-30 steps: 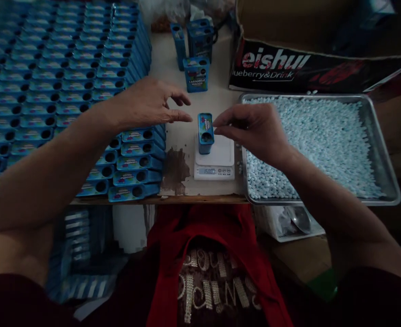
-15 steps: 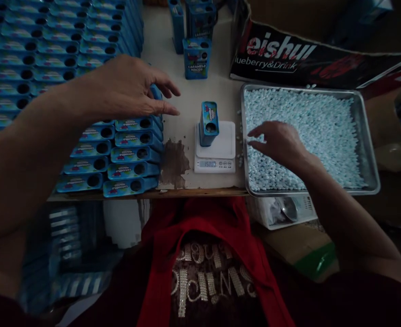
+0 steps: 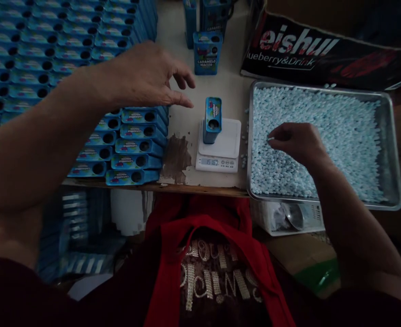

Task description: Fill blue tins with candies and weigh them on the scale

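Note:
A blue tin (image 3: 213, 119) stands upright on a small white scale (image 3: 229, 138), its round opening facing up; the display seems to read about 151. My left hand (image 3: 152, 75) hovers to the left of the tin, thumb and fingers apart, holding nothing. Over the metal tray (image 3: 396, 150) of pale blue candies (image 3: 343, 131), my right hand (image 3: 298, 141) pinches a small candy (image 3: 269, 139) between thumb and fingertips. Rows of blue tins (image 3: 132, 146) with dark round holes lie under and beside my left forearm.
More blue tins (image 3: 206, 53) stand upright behind the scale. A black printed cardboard box (image 3: 296, 54) is behind the tray. Loose candies lie between scale and tray. Below the tray sits a white basket (image 3: 272, 218) with a metal scoop (image 3: 294, 215).
My right hand's fingers have closed on a candy and the hand has moved slightly right. My left hand stays open near the tin. The whole view has shifted a little.

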Motion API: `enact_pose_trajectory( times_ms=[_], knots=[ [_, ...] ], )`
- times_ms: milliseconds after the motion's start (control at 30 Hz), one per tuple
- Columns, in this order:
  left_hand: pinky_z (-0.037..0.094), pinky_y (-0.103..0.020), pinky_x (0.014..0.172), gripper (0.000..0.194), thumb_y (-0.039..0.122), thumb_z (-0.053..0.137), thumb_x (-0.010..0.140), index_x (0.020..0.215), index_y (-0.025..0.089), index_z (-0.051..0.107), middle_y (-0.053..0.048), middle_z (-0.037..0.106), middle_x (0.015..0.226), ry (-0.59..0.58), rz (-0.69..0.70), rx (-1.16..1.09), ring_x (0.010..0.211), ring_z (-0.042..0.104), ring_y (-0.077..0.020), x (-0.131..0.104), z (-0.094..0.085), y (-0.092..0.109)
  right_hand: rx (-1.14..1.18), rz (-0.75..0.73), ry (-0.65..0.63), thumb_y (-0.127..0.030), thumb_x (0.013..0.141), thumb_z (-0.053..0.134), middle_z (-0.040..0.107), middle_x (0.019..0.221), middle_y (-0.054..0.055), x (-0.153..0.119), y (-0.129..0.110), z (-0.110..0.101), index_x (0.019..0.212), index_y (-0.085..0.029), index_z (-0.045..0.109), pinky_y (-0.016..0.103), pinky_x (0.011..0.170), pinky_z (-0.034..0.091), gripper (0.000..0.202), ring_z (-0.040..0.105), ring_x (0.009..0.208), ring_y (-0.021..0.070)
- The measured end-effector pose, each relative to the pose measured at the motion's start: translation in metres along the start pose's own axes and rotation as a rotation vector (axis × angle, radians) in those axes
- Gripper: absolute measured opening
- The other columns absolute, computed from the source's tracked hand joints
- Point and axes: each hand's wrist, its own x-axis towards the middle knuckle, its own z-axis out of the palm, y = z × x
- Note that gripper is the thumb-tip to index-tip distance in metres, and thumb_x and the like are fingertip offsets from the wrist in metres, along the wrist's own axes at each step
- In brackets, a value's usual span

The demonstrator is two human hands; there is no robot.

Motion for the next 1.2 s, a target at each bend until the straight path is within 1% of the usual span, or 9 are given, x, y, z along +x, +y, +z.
enact_pose_trajectory(
  times_ms=[200,333,433,567,767,900,1000,1133,1200],
  knots=[
    [0.056,-0.047,0.105,0.077,0.062,0.075,0.085,0.149,0.020,0.080,-0.016,0.086,0.133,-0.068,0.049,-0.002,0.103,0.077,-0.0301,0.001,-0.002,-0.001,0.127,-0.216,0.011,-0.036,0.091,0.083,0.076,0.078,0.002,0.003,-0.070,-0.004,0.110,-0.028,0.093,0.039,0.070,0.056,0.023,0.070,0.075,0.0231],
    [0.058,-0.039,0.099,0.071,0.058,0.080,0.087,0.149,0.024,0.080,-0.012,0.087,0.138,-0.035,0.076,-0.013,0.102,0.078,-0.0266,0.001,0.001,-0.005,0.176,-0.333,-0.088,-0.030,0.094,0.083,0.076,0.080,0.002,0.007,-0.118,0.007,0.111,-0.026,0.093,0.037,0.070,0.054,0.020,0.068,0.075,0.0213],
    [0.061,-0.041,0.101,0.072,0.064,0.080,0.088,0.148,0.024,0.080,-0.011,0.085,0.143,-0.038,0.093,-0.066,0.106,0.081,-0.0294,0.003,0.006,-0.011,0.196,-0.398,-0.146,-0.024,0.092,0.082,0.073,0.074,0.000,0.013,-0.134,0.019,0.109,-0.023,0.093,0.035,0.069,0.050,0.020,0.065,0.070,0.0180],
    [0.064,-0.045,0.105,0.084,0.080,0.082,0.086,0.154,0.031,0.078,-0.011,0.081,0.151,-0.073,0.136,-0.115,0.123,0.083,-0.0376,0.013,0.012,-0.015,0.216,-0.425,-0.175,-0.024,0.091,0.083,0.070,0.071,-0.002,0.024,-0.129,0.022,0.107,-0.023,0.093,0.034,0.068,0.048,0.018,0.061,0.066,0.0157],
    [0.064,-0.046,0.108,0.081,0.071,0.083,0.090,0.158,0.029,0.074,-0.013,0.080,0.152,-0.086,0.174,-0.109,0.123,0.084,-0.0374,0.023,0.016,-0.013,0.285,-0.337,-0.076,-0.036,0.090,0.093,0.076,0.079,0.001,0.021,-0.118,0.015,0.101,-0.025,0.090,0.035,0.067,0.050,0.015,0.067,0.071,0.0195],
    [0.063,-0.050,0.114,0.080,0.076,0.084,0.090,0.155,0.029,0.076,-0.012,0.080,0.151,-0.093,0.166,-0.144,0.131,0.081,-0.0408,0.020,0.016,-0.014,0.194,-0.458,-0.100,-0.040,0.092,0.095,0.082,0.085,0.005,0.016,-0.137,0.030,0.096,-0.023,0.090,0.035,0.074,0.053,0.019,0.072,0.078,0.0214],
    [0.061,-0.052,0.118,0.079,0.080,0.081,0.092,0.152,0.029,0.077,-0.010,0.080,0.148,-0.075,0.147,-0.183,0.136,0.078,-0.0425,0.014,0.016,-0.019,0.171,-0.521,0.029,-0.045,0.097,0.092,0.081,0.086,0.005,0.022,-0.139,0.033,0.100,-0.022,0.090,0.035,0.074,0.052,0.023,0.071,0.079,0.0216],
    [0.062,-0.050,0.114,0.076,0.075,0.082,0.095,0.151,0.024,0.077,-0.011,0.080,0.148,-0.063,0.100,-0.185,0.122,0.081,-0.0363,0.005,0.013,-0.025,0.139,-0.389,0.318,-0.046,0.106,0.078,0.076,0.081,0.004,0.039,-0.103,0.016,0.099,-0.025,0.086,0.036,0.071,0.050,0.023,0.066,0.076,0.0217],
    [0.063,-0.048,0.111,0.077,0.072,0.084,0.095,0.153,0.021,0.076,-0.013,0.080,0.148,-0.052,0.084,-0.164,0.114,0.081,-0.0318,0.003,0.011,-0.026,0.003,-0.312,0.259,-0.043,0.103,0.079,0.073,0.075,0.003,0.042,-0.075,0.007,0.095,-0.025,0.085,0.036,0.069,0.048,0.020,0.064,0.071,0.0213]
  ],
)
